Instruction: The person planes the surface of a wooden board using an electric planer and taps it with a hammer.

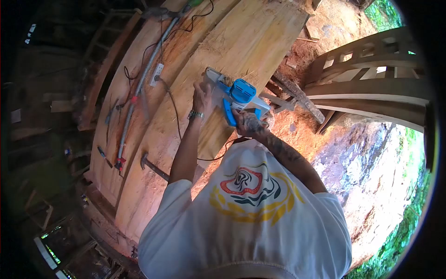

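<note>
A blue and grey electric planer (242, 91) lies across a wide wooden plank (241, 44), with thin shavings around its front end. My right hand (251, 123) is closed around its blue handle, on the side near my body. At the planer's front left is my left hand (200, 98), with a metal-banded watch on the wrist. Its fingers look curled against the front of the tool, though the area beside them is blurred. A dark cord (176, 111) runs over the plank near my left forearm.
Left of my arm lies a hammer (151, 165). A long metal bar clamp (139, 88) stretches along the boards beside a white power strip (157, 75). Slatted wooden furniture parts (371, 88) stand at right, over ground strewn with sawdust and offcuts (299, 95).
</note>
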Demonstrator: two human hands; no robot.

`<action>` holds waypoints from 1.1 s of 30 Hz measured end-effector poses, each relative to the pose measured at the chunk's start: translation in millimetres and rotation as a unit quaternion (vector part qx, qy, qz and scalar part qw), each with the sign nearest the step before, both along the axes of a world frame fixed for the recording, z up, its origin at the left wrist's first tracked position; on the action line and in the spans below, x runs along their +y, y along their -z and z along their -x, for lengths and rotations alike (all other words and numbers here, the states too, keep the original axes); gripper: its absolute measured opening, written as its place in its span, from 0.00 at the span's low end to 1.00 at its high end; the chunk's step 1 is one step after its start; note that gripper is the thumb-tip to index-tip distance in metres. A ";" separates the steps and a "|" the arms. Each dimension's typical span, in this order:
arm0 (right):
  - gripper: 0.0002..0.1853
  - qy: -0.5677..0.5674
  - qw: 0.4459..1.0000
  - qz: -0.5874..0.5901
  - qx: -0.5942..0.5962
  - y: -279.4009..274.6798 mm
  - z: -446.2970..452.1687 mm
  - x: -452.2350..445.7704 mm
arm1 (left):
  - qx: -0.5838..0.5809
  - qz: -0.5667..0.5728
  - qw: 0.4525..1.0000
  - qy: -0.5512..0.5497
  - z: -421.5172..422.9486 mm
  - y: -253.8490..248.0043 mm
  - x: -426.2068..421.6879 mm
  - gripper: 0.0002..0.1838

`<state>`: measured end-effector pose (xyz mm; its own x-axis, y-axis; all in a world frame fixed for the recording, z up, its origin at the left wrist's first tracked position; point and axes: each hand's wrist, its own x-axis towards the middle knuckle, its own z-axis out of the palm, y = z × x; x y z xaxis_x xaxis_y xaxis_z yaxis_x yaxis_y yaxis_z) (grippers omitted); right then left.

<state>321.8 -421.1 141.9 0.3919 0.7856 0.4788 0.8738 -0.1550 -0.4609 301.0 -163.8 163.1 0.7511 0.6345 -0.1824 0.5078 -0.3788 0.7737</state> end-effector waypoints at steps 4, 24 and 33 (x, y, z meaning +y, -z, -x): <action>0.31 0.027 0.999 0.023 -0.018 -2.1 2.8 8.7 | 0.075 0.001 0.991 -0.107 -54.7 16.0 6.5 0.36; 0.17 0.250 0.813 0.191 0.489 -125.6 40.7 -175.6 | -0.061 -0.054 0.815 0.574 -74.6 37.5 -127.6 0.25; 0.17 0.382 0.753 0.267 0.466 -153.1 59.2 -216.8 | -0.095 -0.234 0.813 0.525 -147.1 133.5 -46.6 0.32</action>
